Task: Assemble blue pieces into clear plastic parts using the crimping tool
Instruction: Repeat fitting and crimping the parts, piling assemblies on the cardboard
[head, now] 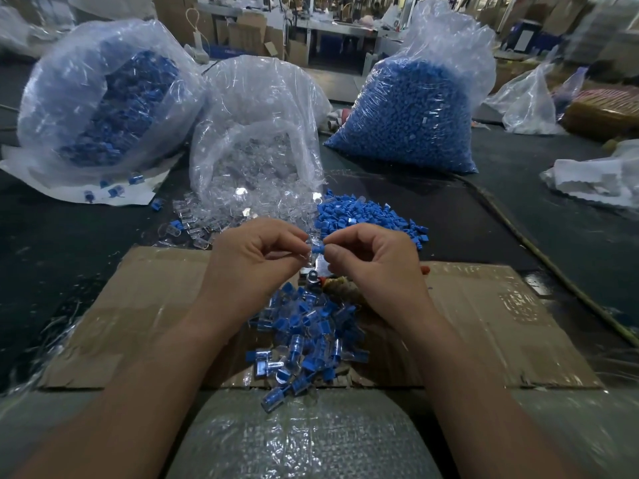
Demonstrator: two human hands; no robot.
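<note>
Head view: single frame looking down over a cluttered packing station.
Worktop: dark surface carrying all stock; far edge blurred.
Bag, upper left: mixed blue and clear contents, judged finished units; a few lie spilled at its mouth.
Bag, upper right: packed with blue pieces, nearly full.
Bag, upper centre: clear parts, mouth open toward the hands.
Cardboard sheet: lower centre, under the working area.
Bubble wrap: bottom centre, near edge cut off.
Finished pile: centre of the cardboard, blue seated in clear, several dozen by the look of it.
Loose blue heap: right of centre, just beyond the right hand.
Loose clear heap: left of centre, at the bag mouth.
Left hand: fingertips pinching a clear part.
Right hand: fingertips pinching a blue piece, touching the clear part.
Crimping tool: on the cardboard beneath the hands, not held; only a metal tip and scraps of red show.
Progress: judged mid-run; this pair is being mated by hand and not yet crimped; large stock remains.
Unclear: how far the blue piece is seated; most of the tool; true contents of the upper-left bag.
</note>
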